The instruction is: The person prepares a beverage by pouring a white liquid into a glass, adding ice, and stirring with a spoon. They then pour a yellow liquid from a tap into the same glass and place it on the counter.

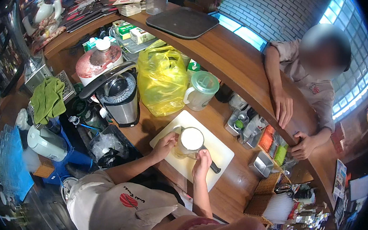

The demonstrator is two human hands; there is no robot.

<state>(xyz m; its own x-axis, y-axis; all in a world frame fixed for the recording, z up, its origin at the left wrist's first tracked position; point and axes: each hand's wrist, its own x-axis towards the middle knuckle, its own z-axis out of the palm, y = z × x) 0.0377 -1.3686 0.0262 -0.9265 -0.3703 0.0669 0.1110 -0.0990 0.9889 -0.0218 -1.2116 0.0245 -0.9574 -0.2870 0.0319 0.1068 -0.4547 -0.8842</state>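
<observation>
A clear glass beer mug (192,140) with white foam on top and a pale yellow lower part stands over a white cutting board (169,157). My left hand (164,145) is closed at the mug's left side, by its handle. On the right side, my right hand (202,162) has its fingers bent against the glass. A knife with a black handle (215,167) lies on the board just right of my right hand; the mug and hand hide part of it. Whether the mug's base touches the board is hard to see.
Behind the board are a yellow plastic bag (161,80), a lidded pitcher (202,90) and a citrus juicer (118,94). A raised wooden counter (236,62) carries a black tray (182,22). Across it, a person rests both hands near metal containers (262,163).
</observation>
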